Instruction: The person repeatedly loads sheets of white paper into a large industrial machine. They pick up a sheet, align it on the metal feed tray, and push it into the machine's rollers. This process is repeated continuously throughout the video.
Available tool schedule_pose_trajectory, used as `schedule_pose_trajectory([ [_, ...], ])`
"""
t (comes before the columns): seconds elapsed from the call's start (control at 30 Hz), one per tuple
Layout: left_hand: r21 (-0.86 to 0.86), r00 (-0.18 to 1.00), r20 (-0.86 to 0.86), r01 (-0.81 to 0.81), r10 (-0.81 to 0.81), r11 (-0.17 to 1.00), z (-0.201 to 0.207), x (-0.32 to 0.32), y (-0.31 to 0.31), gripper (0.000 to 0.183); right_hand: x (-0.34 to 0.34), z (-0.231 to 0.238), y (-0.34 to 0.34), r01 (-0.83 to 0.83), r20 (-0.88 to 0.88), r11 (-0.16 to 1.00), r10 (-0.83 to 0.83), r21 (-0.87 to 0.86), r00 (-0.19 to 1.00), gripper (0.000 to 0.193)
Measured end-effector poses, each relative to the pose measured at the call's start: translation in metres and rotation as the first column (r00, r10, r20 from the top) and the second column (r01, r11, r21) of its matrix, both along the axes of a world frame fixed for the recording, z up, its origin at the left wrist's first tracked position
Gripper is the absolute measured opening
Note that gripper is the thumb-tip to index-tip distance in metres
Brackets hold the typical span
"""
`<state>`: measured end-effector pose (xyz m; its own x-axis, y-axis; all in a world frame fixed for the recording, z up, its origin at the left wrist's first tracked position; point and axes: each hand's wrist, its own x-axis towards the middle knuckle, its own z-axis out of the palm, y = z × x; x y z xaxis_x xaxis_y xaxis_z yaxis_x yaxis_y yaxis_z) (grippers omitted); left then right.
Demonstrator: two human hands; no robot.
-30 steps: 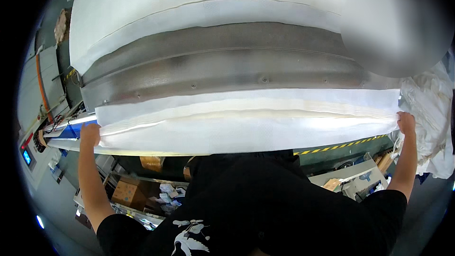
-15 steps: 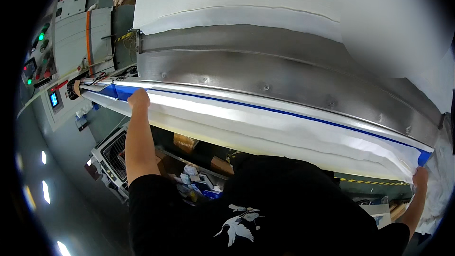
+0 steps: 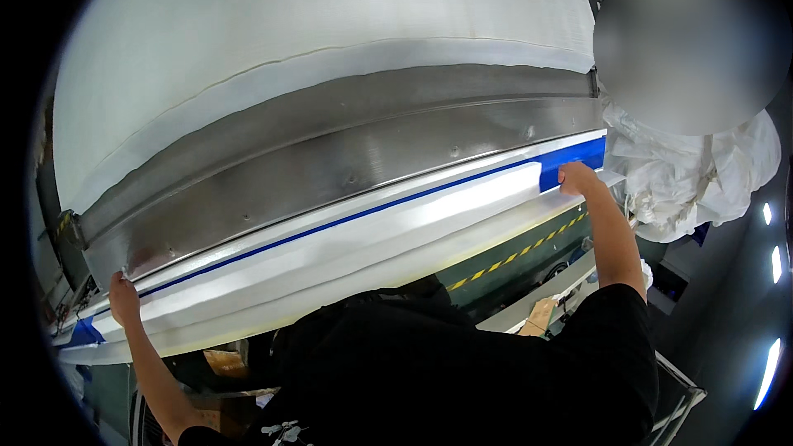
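A long strip of white cloth (image 3: 347, 239) lies along a narrow white ledge over a blue band (image 3: 572, 163), which shows as a thin line along its far side and wider at both ends. My right hand (image 3: 581, 177) is closed, its curled fingers on the blue band just right of the cloth's end. What they pinch, if anything, is hidden. At the left, my left hand (image 3: 124, 301) is also closed, fingertips up at the lower edge of the metal plate (image 3: 330, 177), near the blue line. Whatever is between those fingers cannot be made out.
Beyond the plate spreads a wide white fabric sheet (image 3: 330, 0). Crumpled white sheeting (image 3: 694, 169) hangs at the right, beside a blurred round patch. Below the ledge are yellow-black floor tape (image 3: 512, 258), a cardboard box (image 3: 225, 363) and a pale shelf (image 3: 512, 322).
The view has swung toward the right end. My right hand has risen from the cloth's near corner to the blue band; my left has moved from the blue end to the plate's edge.
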<state>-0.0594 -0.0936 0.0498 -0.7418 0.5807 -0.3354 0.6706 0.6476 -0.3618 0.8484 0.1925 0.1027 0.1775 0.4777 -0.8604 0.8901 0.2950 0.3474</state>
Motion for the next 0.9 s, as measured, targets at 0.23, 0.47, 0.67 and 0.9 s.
schedule_pose_trajectory([
  [0.23, 0.505, 0.976, -0.079, 0.216, -0.205, 0.836, -0.035, -0.006, 0.012, 0.037, -0.051, -0.024, -0.016, -0.218, -0.137, 0.96, 0.243, 0.176, 0.96, 0.023],
  [0.47, 0.666, 0.945, -0.23, 0.327, -0.232, 0.671, -0.023, 0.026, 0.099, 0.038, -0.289, -0.005, 0.008, -0.069, -0.529, 0.912, 0.295, 0.404, 0.796, 0.016],
  [0.67, 0.809, 0.976, -0.149, 0.213, -0.159, 0.549, -0.048, 0.033, 0.077, 0.038, -0.548, 0.003, -0.003, -0.151, -0.809, 0.941, 0.337, 0.302, 0.482, 0.019],
  [0.9, 0.851, 0.986, -0.048, 0.124, -0.159, 0.511, -0.044, 0.037, 0.09, 0.036, -0.804, -0.019, -0.008, -0.14, -0.915, 0.905, 0.402, 0.401, -0.022, 0.018],
])
